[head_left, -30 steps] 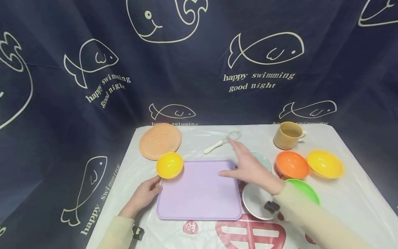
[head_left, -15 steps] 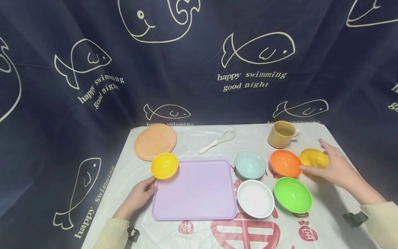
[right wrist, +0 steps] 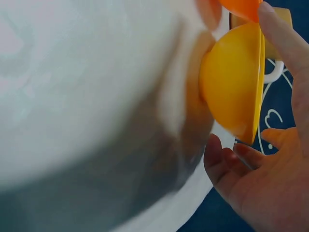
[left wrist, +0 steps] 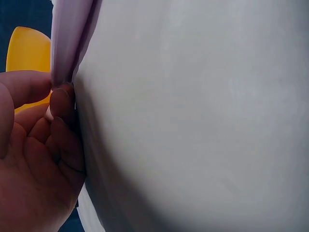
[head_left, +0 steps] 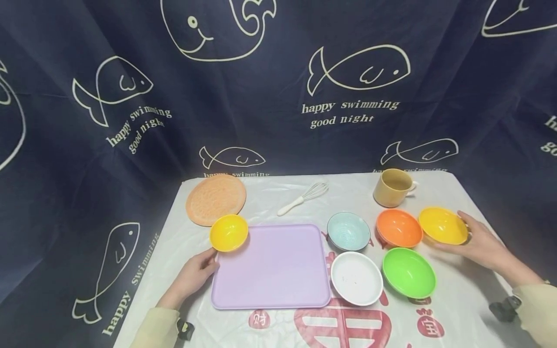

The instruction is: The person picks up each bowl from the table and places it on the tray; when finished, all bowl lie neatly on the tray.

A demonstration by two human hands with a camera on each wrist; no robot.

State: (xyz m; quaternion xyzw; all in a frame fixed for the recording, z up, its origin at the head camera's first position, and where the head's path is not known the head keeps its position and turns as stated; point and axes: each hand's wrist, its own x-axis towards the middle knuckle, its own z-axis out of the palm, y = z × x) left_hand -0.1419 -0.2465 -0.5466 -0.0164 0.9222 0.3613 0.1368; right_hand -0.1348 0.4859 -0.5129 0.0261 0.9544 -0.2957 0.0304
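In the head view, my left hand (head_left: 191,276) is at the left edge of the lilac tray (head_left: 271,270). The left wrist view has thumb and fingertips pinching the tray's rim (left wrist: 72,38). A small yellow bowl (head_left: 229,233) sits over the tray's far left corner, just beyond that hand. On the right, my right hand (head_left: 484,246) is spread around a larger yellow bowl (head_left: 444,225), thumb along its near side and fingers at its right. In the right wrist view, this bowl (right wrist: 234,79) stands upright on the table, and a gap shows between it and the lower fingers.
Left of the right hand stand orange (head_left: 399,228), green (head_left: 409,273), white (head_left: 357,279) and pale blue (head_left: 348,231) bowls. Behind them is a tan mug (head_left: 393,187). A whisk (head_left: 303,198) and a round orange-brown board (head_left: 216,200) lie toward the table's back edge.
My right hand has swept right, from above the tray and the pale blue bowl to the larger yellow bowl, then lowered around it. The left hand has stayed at the tray's edge.
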